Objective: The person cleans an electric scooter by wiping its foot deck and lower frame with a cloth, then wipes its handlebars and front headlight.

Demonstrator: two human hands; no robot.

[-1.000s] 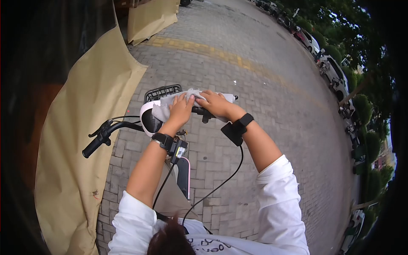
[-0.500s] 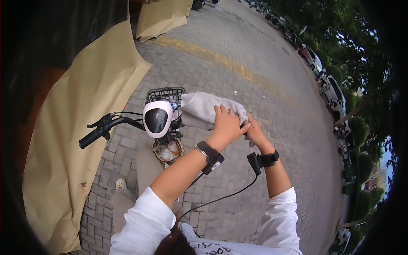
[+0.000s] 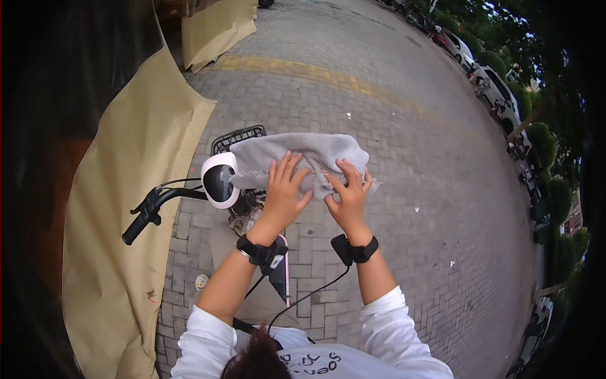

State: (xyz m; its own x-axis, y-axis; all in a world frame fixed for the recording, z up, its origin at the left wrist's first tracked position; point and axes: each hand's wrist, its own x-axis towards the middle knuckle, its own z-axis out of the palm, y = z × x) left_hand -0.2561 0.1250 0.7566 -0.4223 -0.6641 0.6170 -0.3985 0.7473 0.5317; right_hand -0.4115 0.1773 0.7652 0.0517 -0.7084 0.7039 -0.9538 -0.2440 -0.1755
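A grey cloth (image 3: 268, 150) with frayed edges is draped over the right side of an electric bike's handlebar, hiding the grip beneath. My left hand (image 3: 282, 192) rests on the cloth's near side, fingers spread and thumb apart. Close beside it, my right hand (image 3: 349, 197) touches the cloth's right part, its fingers also spread. The bike's white-and-black display housing (image 3: 219, 181) stands left of the cloth, partly overlapped by it. Further left, the bare black handlebar grip (image 3: 136, 228) sticks out with its brake lever.
A black wire basket (image 3: 238, 138) sits at the bike's front. Beige tarpaulin (image 3: 126, 189) hangs along the left, near the bare grip. Grey paving (image 3: 429, 215) spreads around, with a yellow strip (image 3: 297, 68) ahead. Parked cars (image 3: 499, 95) line the right. A cable links to my wristbands.
My hands have shifted left and spread apart; before, they were together at the cloth's right end. The cloth now lies wider, reaching over the display's edge. The view has shifted slightly.
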